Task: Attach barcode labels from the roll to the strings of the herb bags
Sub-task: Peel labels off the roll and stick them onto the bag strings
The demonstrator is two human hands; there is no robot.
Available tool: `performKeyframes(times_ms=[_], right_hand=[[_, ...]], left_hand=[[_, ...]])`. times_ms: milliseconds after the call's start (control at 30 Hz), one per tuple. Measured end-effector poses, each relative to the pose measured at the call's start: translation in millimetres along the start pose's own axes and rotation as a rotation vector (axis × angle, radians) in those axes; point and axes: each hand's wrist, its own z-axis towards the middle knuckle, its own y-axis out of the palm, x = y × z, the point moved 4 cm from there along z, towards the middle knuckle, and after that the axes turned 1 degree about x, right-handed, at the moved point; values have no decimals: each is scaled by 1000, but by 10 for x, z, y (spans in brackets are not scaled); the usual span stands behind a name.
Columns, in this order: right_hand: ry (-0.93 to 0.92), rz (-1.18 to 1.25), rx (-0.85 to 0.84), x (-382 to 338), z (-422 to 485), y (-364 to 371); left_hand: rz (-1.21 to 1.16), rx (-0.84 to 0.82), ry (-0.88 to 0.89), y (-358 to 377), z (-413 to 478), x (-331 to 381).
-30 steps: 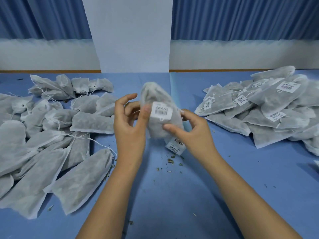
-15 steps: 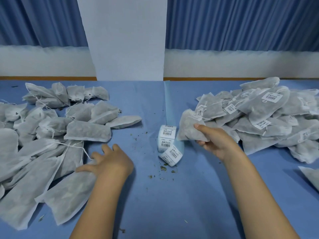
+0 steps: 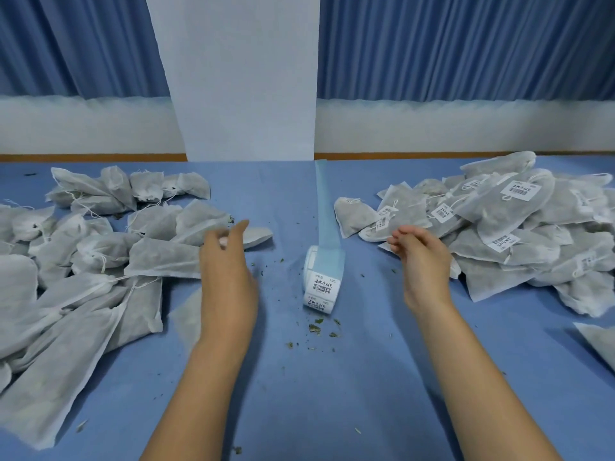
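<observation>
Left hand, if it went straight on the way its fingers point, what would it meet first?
Most likely the unlabelled herb bag lying just past the fingertips of the left hand. The hand is blurred and its height above the table is unclear, so it might pass over the bag.

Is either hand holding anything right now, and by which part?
Nothing is held. The right hand is empty beside the labelled bags; the blurred left hand looks empty too.
</observation>
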Motion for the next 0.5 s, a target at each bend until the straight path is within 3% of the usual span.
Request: performKeyframes(times_ms=[100, 200, 267, 367, 500], right_hand=[[-268, -96, -371, -176, -283, 261], [-445, -280, -733, -143, -623, 504], [-420, -308, -795, -51, -760, 588], [-324, -226, -753, 21, -812, 605], [-245, -151, -813, 63, -821, 624]], left_hand=[[-337, 235, 245, -123, -28, 220], [-566, 256, 442, -110, -142, 356], [-664, 151, 501, -62, -201, 414], [-683, 3, 434, -8, -198, 440], [-507, 26, 401, -4, -128, 386]])
